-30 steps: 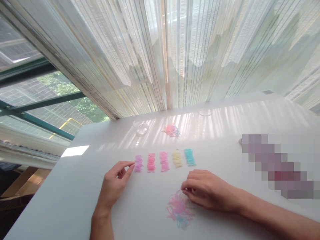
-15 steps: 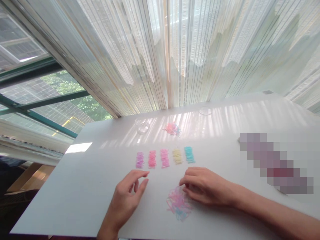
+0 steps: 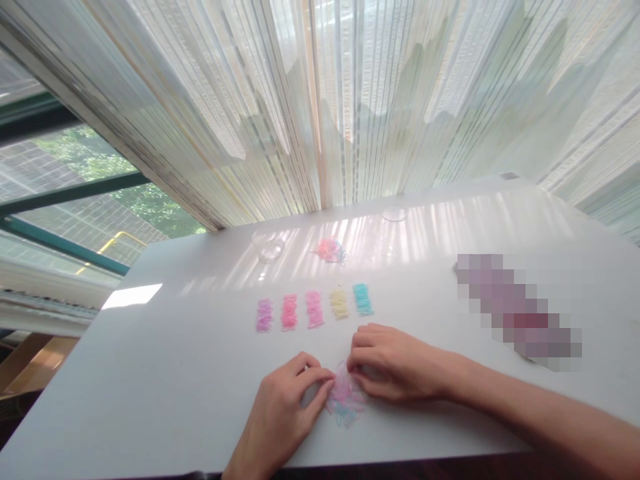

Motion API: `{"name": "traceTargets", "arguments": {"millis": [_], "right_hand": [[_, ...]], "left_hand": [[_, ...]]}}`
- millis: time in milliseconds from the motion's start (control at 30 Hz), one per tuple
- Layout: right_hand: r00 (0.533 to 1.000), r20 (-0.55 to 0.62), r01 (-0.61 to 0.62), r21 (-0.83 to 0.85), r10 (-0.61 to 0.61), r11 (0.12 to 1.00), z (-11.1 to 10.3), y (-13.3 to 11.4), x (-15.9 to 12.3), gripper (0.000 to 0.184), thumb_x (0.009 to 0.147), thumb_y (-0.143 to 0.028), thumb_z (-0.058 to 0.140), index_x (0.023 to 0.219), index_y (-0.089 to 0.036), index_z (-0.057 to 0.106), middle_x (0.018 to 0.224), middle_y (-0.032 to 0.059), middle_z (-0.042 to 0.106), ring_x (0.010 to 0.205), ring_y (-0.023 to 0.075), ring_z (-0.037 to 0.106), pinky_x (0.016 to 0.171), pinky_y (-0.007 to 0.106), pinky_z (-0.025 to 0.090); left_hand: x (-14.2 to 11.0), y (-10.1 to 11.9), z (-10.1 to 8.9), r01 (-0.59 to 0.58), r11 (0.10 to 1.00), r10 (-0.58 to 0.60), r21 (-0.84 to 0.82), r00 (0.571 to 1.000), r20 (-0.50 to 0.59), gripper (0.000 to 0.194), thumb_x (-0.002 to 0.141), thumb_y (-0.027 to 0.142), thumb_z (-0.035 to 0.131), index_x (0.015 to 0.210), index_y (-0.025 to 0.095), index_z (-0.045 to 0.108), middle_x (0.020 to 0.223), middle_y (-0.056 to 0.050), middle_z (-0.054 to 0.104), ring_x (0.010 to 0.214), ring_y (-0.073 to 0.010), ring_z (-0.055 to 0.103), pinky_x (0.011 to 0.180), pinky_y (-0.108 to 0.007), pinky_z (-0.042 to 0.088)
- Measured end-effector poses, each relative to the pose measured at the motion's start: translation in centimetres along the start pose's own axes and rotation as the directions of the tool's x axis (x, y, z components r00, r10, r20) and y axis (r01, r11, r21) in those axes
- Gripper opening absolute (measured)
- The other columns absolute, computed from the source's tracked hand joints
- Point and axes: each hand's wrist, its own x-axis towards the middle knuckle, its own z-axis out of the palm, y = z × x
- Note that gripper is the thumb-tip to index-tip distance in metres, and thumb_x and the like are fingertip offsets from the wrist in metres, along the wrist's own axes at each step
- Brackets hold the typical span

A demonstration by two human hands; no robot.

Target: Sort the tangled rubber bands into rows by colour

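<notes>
A loose pile of thin rubber bands (image 3: 345, 403), pink, lilac and pale blue, lies on the white table between my hands. At its left edge my left hand (image 3: 293, 403) pinches thumb and forefinger together on a band. My right hand (image 3: 387, 360) rests at the pile's right edge, fingers curled in and closed; what they hold is hidden. Beyond the hands the sorted bands lie in a row: a purple group (image 3: 265, 315), a coral group (image 3: 289, 312), a pink group (image 3: 315, 309), a yellow group (image 3: 339, 303) and a teal group (image 3: 363, 299).
Farther back sits another mixed heap of bands (image 3: 331, 250), with a clear round container (image 3: 271, 249) to its left and a clear ring-shaped piece (image 3: 395, 213) to its right. A blurred-out patch (image 3: 520, 313) covers something on the right. Striped curtains (image 3: 320, 107) hang behind the table (image 3: 175, 373).
My left hand has moved right to the pile, and its thumb and forefinger have come together. My right hand stays beside the pile. The whole view has shifted slightly.
</notes>
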Motion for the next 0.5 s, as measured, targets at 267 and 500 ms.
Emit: {"name": "traceTargets", "arguments": {"millis": [267,500], "right_hand": [[1.0,-0.005,-0.002,0.024,0.002,1.0,-0.1,0.1,0.0,0.008,0.087,-0.013,0.068,0.092,-0.017,0.072,0.085,0.0033,0.064,0.079,0.0171,0.059,0.074,0.028,0.045],[0.999,-0.018,-0.049,0.098,0.051,0.994,-0.5,0.2,-0.1,0.008,0.084,-0.014,0.073,0.091,-0.017,0.073,0.086,0.003,0.064,0.079,0.0172,0.06,0.073,0.027,0.045]], "left_hand": [[0.7,0.5,-0.4,0.03,0.997,-0.03,-0.075,1.0,0.002,0.014,0.096,0.02,0.063,0.106,0.025,0.072,0.095,-0.002,0.074,0.078,-0.0166,0.07,0.072,-0.024,0.057],[1.4,1.1,0.1,0.059,0.99,-0.042,-0.127,0.99,0.133,0.02,0.099,0.018,0.057,0.101,0.028,0.074,0.095,0.0,0.075,0.083,-0.0166,0.071,0.075,-0.025,0.056]]}}
